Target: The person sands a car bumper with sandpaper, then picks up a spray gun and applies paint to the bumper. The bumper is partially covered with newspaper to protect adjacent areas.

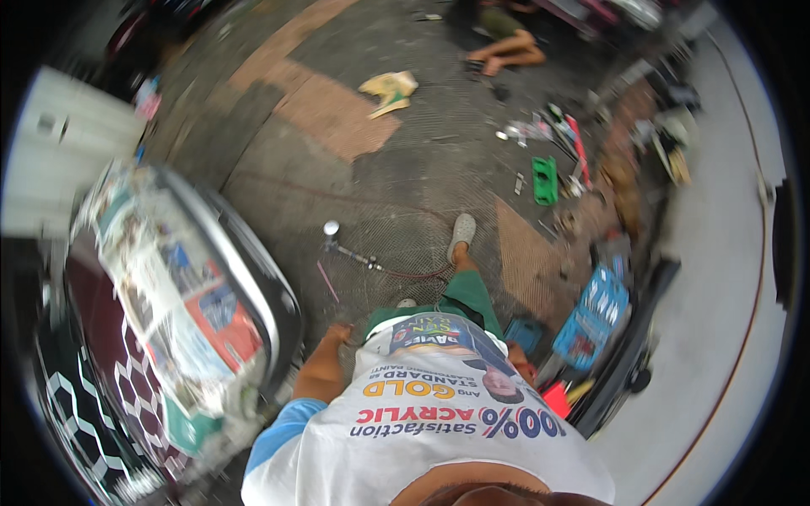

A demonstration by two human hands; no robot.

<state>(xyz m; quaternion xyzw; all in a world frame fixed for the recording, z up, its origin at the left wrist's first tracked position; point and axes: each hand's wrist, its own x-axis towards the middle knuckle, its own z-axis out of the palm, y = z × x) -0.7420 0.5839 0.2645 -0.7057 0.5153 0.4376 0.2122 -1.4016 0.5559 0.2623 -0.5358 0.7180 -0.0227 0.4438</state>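
That wide fisheye sits up on the wearer's head, peering steeply down and forward; the white shirt (447, 401) looms right up close below; the floor (430, 160) spreads farther off, its right edge bowing beside a pale surface (717, 194).

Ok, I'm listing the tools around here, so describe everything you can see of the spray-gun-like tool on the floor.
The spray-gun-like tool has a round whitish top, a small dark body and a metallic-looking connector joined to a thin reddish-brown hose. It rests on the dark grey floor, ahead of the left hand, which is apart from it. Finer details are too small to tell.
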